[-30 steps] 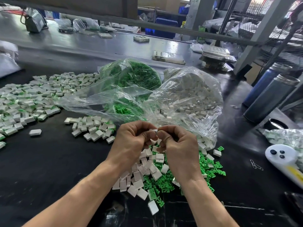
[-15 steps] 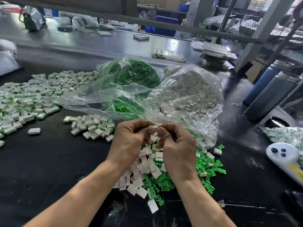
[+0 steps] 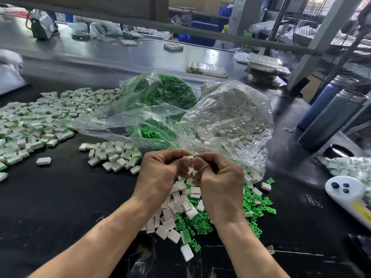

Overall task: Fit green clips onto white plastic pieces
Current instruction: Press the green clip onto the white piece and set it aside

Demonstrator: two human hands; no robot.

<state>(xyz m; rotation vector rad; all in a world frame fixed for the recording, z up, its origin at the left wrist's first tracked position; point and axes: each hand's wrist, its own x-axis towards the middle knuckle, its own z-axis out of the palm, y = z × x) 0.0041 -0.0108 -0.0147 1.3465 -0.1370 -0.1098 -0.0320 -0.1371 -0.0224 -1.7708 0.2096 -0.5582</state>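
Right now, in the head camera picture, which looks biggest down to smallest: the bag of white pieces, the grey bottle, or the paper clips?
1. Bag of white pieces, biggest.
2. Grey bottle.
3. Paper clips, tiniest.

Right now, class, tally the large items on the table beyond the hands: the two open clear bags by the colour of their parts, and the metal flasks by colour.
Clear bag of green clips: 1
Clear bag of white pieces: 1
Blue flask: 1
Grey flask: 1
Total: 4
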